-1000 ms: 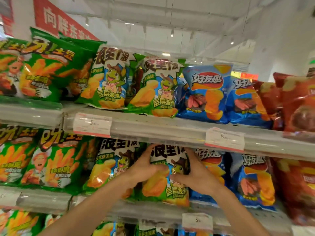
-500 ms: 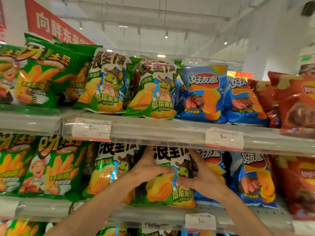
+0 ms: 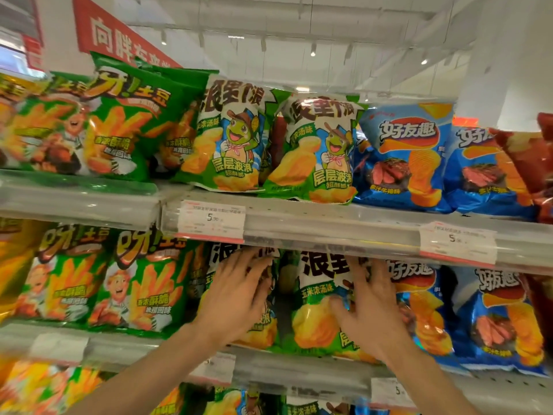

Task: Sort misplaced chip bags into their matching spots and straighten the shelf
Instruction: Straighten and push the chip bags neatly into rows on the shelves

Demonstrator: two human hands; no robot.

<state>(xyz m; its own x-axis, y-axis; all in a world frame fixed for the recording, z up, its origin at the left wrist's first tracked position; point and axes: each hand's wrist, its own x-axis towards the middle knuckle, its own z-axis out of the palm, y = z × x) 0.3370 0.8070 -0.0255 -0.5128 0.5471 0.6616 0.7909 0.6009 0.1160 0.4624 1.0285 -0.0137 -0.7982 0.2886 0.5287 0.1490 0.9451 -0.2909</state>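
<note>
On the middle shelf (image 3: 299,372) stand two green-and-white turtle chip bags. My left hand (image 3: 239,298) lies flat with spread fingers on the left turtle bag (image 3: 263,327). My right hand (image 3: 371,313) presses with spread fingers on the right side of the right turtle bag (image 3: 317,307), at its border with a blue chip bag (image 3: 425,313). Neither hand grips a bag. Two more turtle bags (image 3: 227,139) (image 3: 320,151) stand on the top shelf above.
Green fries bags (image 3: 140,283) fill the left of both shelves. Blue bags (image 3: 410,157) and red bags (image 3: 538,163) stand to the right. Price tags (image 3: 211,218) hang on the top shelf's rail (image 3: 329,232), just above my fingers. Another shelf lies below.
My hands have let go of the right turtle bag's sides; the left slid over to the left turtle bag, the right opened flat. The view shifted right and closer.
</note>
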